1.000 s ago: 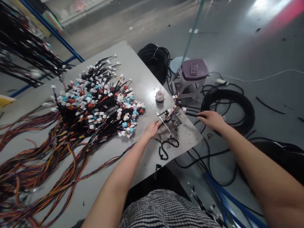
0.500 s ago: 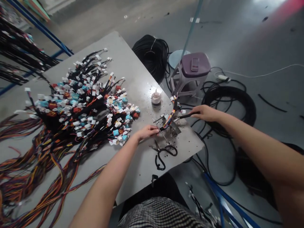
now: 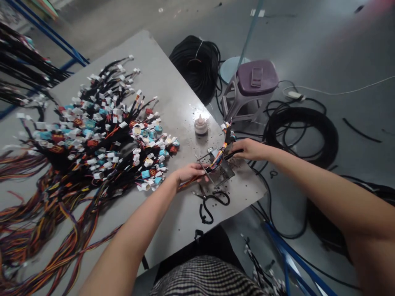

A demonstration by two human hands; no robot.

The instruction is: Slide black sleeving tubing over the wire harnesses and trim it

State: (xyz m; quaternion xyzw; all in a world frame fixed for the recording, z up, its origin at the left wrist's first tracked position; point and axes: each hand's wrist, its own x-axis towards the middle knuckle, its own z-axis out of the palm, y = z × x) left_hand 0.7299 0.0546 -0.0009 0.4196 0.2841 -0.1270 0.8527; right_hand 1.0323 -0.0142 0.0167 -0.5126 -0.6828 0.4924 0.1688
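Note:
My left hand (image 3: pixel 189 172) pinches a colourful wire harness (image 3: pixel 219 153) where it lies across a small metal fixture (image 3: pixel 219 172) near the right corner of the grey table (image 3: pixel 173 98). At the other end of that harness my right hand (image 3: pixel 249 149) is closed on a black sleeve or tube. The harness ends in white connectors (image 3: pixel 226 126) that stick up past the table edge. Black-handled scissors (image 3: pixel 212 198) lie just in front of the fixture.
A big heap of wire harnesses with white, blue and red connectors (image 3: pixel 101 135) covers the table's left. A small glue bottle (image 3: pixel 200 124) stands behind the fixture. On the floor are a purple-topped stool (image 3: pixel 251 84) and black cable coils (image 3: pixel 197 68) (image 3: pixel 304 131).
My right hand moved left from over the floor to the harness on the fixture, bringing the black tube. My left hand closed on the harness. The view shifted slightly.

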